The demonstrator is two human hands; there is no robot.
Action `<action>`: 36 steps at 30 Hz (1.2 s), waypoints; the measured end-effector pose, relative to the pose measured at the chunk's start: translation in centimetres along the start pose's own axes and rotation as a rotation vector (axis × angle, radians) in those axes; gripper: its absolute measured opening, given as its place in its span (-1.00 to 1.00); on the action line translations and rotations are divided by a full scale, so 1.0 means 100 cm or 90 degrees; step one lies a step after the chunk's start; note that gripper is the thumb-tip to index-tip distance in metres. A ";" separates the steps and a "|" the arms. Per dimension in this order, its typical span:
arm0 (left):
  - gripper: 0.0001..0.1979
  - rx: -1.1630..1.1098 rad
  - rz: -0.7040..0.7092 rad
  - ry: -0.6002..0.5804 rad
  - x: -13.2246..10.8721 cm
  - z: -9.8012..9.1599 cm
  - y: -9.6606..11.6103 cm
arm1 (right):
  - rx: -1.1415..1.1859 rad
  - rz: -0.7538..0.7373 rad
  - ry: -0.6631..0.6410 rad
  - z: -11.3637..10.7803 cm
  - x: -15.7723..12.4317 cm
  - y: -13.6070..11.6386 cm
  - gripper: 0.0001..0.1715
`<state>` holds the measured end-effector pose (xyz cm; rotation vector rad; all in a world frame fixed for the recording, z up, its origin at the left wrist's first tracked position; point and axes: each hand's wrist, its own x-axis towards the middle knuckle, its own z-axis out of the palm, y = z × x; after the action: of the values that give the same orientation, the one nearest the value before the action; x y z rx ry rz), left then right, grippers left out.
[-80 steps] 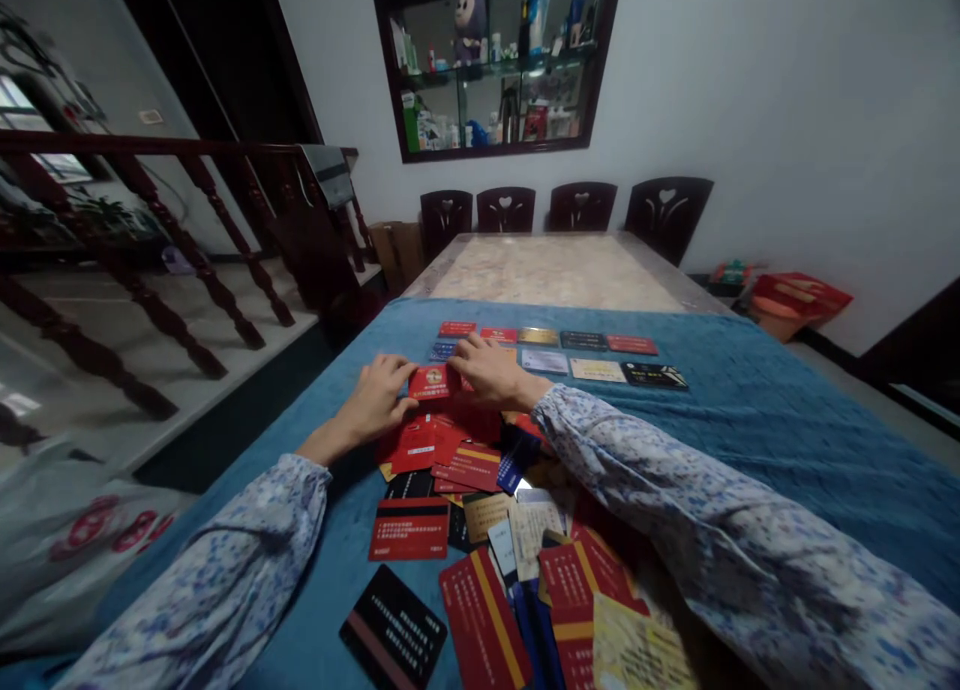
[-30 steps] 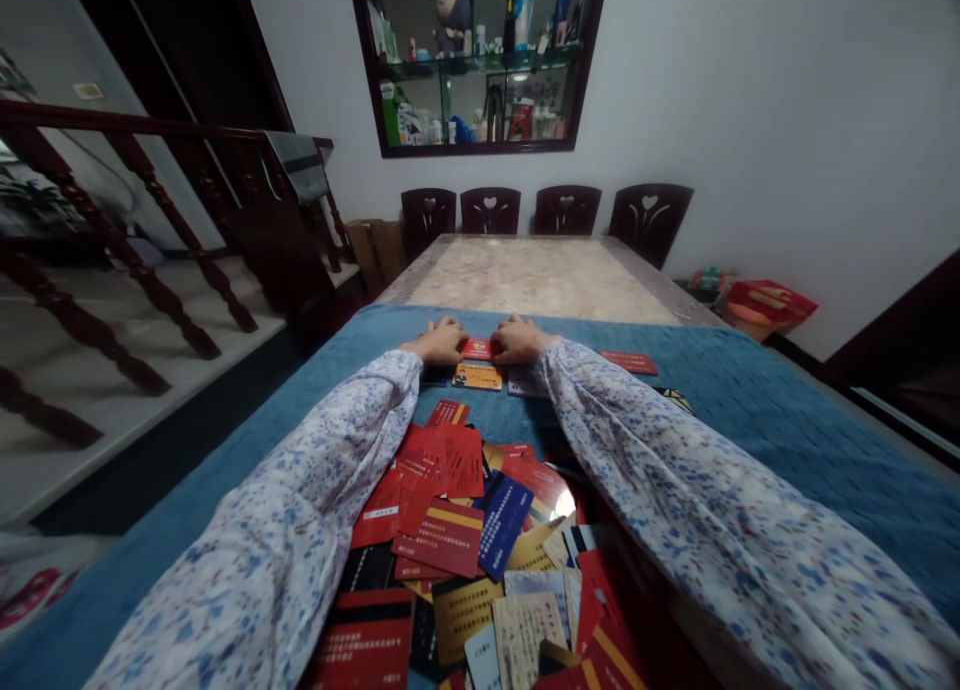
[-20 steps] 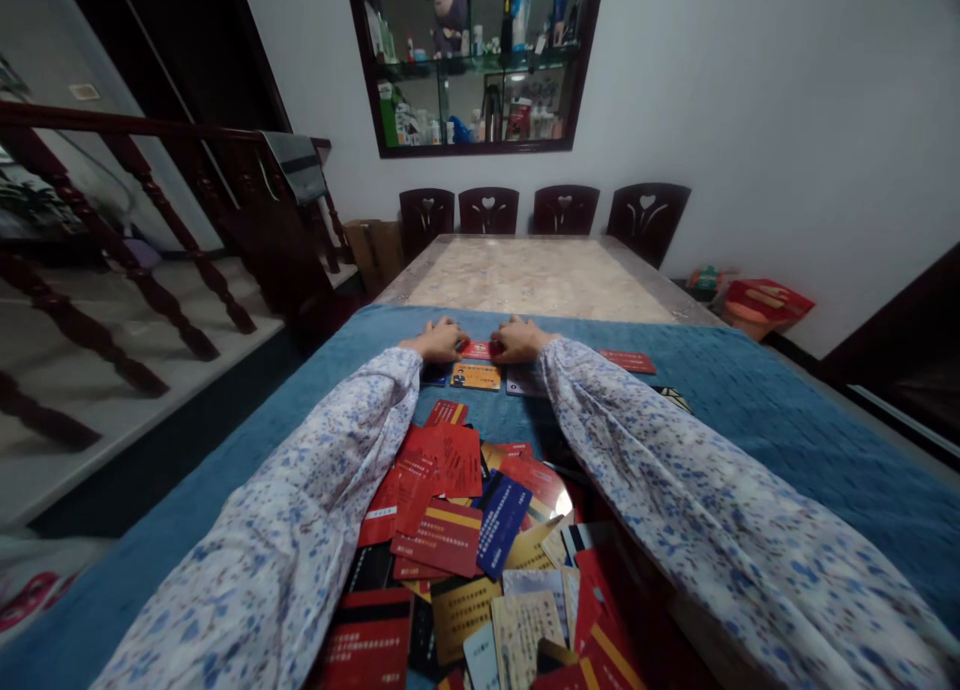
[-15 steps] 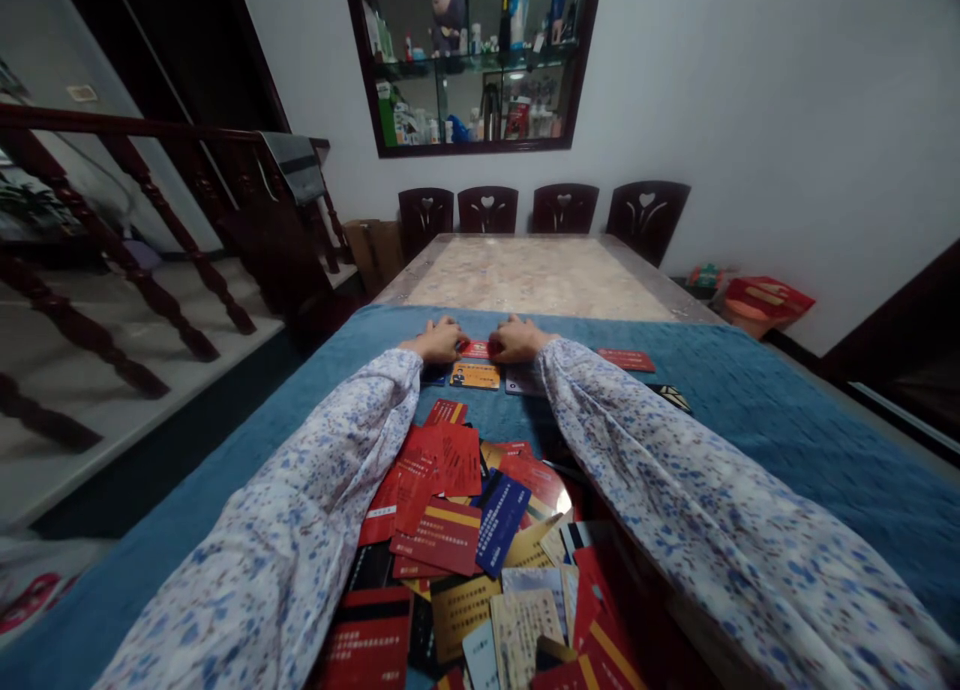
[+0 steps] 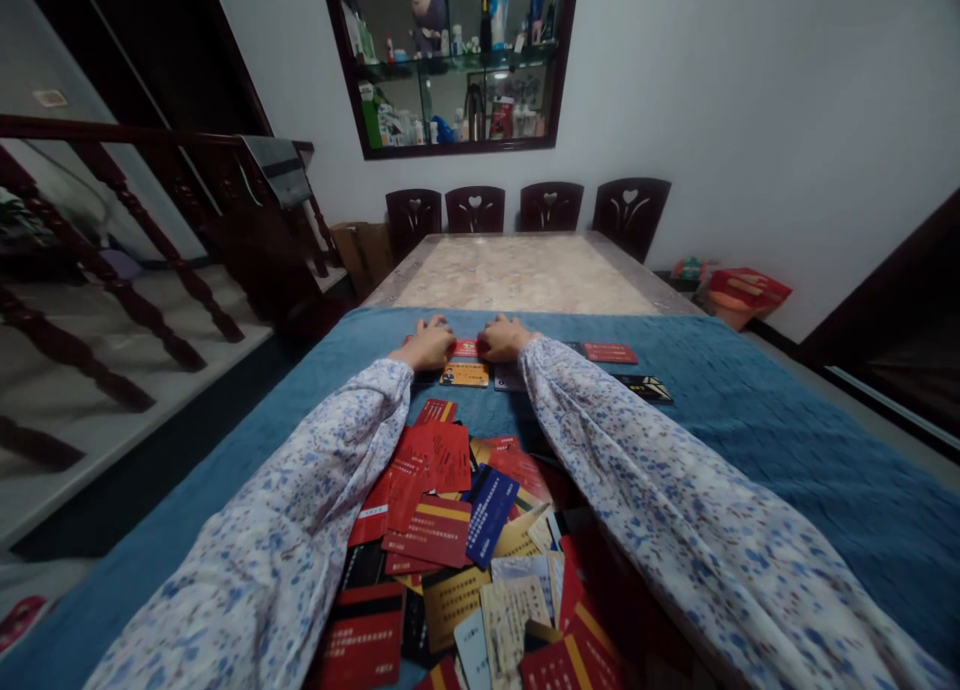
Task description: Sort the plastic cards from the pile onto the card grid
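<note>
A red card [image 5: 466, 348] lies flat in the far row on the blue cloth. My left hand [image 5: 430, 346] is at its left end and my right hand [image 5: 502, 339] at its right end, both with bent fingers closed in on the card. The fingertips are partly hidden. Just nearer lie a yellow-orange card [image 5: 465, 374] and a pale card [image 5: 510, 377] partly under my right wrist. Between my forearms spreads a heap of overlapping cards, among them a blue card [image 5: 491, 515], a dark red card [image 5: 430, 532] and a gold card [image 5: 454, 595].
Right of my hands lie another red card [image 5: 610, 353] and a black patterned card [image 5: 645, 387]. The blue cloth [image 5: 750, 420] covers the near part of the stone-topped table [image 5: 517, 270]. Several dark chairs [image 5: 551, 208] stand at its far end. A wooden railing [image 5: 150, 300] runs along the left.
The camera view has turned slightly right, so the surroundings sit farther left. Both hands stay at the ends of the red card, with only slight finger movement.
</note>
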<state>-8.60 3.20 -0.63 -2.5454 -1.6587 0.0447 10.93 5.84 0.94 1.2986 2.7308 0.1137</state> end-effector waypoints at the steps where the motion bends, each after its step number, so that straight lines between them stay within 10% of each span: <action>1: -0.73 -0.002 0.002 0.000 -0.001 0.000 0.001 | -0.001 -0.001 0.002 0.000 -0.001 0.000 -0.48; 14: -0.79 -0.108 0.010 0.116 -0.033 -0.004 -0.009 | -0.002 -0.058 0.107 -0.005 -0.020 -0.006 -0.60; 36: -0.75 -0.146 -0.023 0.187 -0.218 -0.010 0.009 | 0.080 -0.237 0.203 -0.019 -0.079 -0.096 -0.69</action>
<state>-16.50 -17.17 -0.40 -2.5200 -1.6752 -0.5249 8.24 -6.39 2.31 0.8322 3.2473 0.1256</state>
